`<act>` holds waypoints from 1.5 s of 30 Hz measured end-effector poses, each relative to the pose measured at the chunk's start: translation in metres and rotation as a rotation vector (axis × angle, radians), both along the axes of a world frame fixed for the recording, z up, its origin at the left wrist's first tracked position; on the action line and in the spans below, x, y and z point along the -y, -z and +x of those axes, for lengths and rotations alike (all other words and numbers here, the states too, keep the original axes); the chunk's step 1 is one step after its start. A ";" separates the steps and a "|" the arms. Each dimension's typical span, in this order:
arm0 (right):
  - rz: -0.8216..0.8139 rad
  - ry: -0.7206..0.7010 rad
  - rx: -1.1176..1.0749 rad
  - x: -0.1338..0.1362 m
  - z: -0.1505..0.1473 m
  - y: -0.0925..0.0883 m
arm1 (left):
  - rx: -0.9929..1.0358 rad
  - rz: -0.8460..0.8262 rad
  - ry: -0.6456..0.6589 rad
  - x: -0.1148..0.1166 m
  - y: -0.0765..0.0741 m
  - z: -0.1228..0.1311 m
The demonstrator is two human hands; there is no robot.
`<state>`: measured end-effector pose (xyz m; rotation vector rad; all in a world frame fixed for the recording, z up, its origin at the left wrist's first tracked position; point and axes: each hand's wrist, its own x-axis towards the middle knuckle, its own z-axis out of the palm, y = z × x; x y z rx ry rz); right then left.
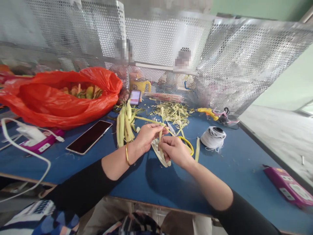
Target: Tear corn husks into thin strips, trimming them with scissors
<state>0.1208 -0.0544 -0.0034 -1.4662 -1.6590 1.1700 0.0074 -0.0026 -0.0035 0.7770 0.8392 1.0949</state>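
Observation:
Above the near middle of the table, my left hand [146, 133] is closed in a pinch on pale green corn husk strips [151, 121], which cross at its fingertips. Close beside it, my right hand [174, 148] has its fingers closed on a strip that hangs down from the crossing. Under both hands is a wider pale husk piece [158, 153]. Scissors with yellow handles [190, 145] lie just behind my right hand, their blades partly hidden. To the left of my fingers is a bundle of whole husks [124, 125].
Husk scraps [173, 112] are heaped at the back. A red plastic bag [61, 120], a phone [89, 137] and a purple power strip [46, 143] stand left. White thread [213, 138], a yellow glue gun [209, 113] and another purple power strip [288, 186] lie right. A perforated metal screen [151, 42] rises behind.

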 end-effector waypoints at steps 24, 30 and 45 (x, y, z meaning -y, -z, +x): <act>0.400 0.067 0.456 -0.003 0.012 -0.007 | -0.197 0.073 -0.034 -0.002 -0.006 -0.006; 0.112 0.215 -0.165 -0.024 0.023 -0.022 | -0.207 0.082 0.056 -0.005 -0.017 -0.017; 0.274 0.373 0.064 -0.033 0.025 -0.016 | -0.386 0.139 0.102 -0.001 -0.012 -0.024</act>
